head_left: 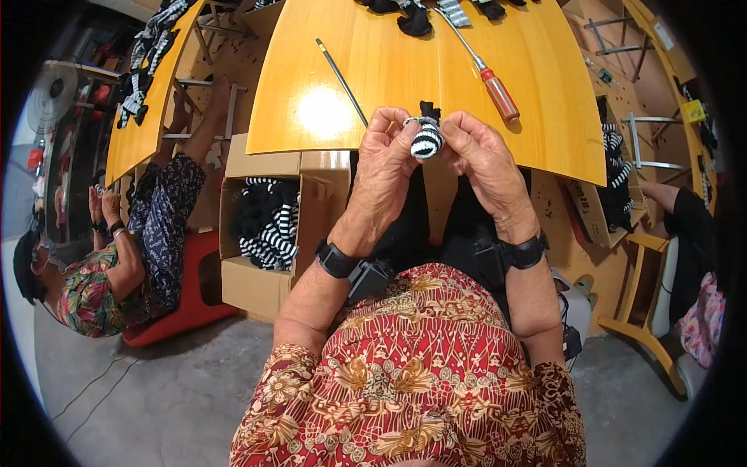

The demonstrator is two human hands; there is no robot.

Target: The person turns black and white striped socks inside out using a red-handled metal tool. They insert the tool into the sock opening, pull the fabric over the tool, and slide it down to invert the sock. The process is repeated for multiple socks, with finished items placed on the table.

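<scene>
While I'm watching through the head camera from way over here, both hands are gripping the same little thing, a black-and-white striped sock (426, 145). The left hand (391, 144) is pinching one side of it between thumb and fingers, and the right hand (476, 148) is nipping the other edge with thumb and forefinger. The sock's rounded striped end is facing back toward the wearer, its black part is poking up the other way, and the whole thing is sitting right over the near edge of the yellow counter (373, 74) from my angle. Beyond the hands, a red-handled screwdriver (498, 92) is lying off to the right, a thin dark rod (341, 82) is lying off to the left, and a bunch of black and striped knitwear (415, 21) is piling up at the far end. Down left, an open cardboard box (253, 282) is holding loads more striped and black pieces (272, 226). Further left I'm also getting a co-worker in a patterned shirt (97, 300), sitting on something red.
</scene>
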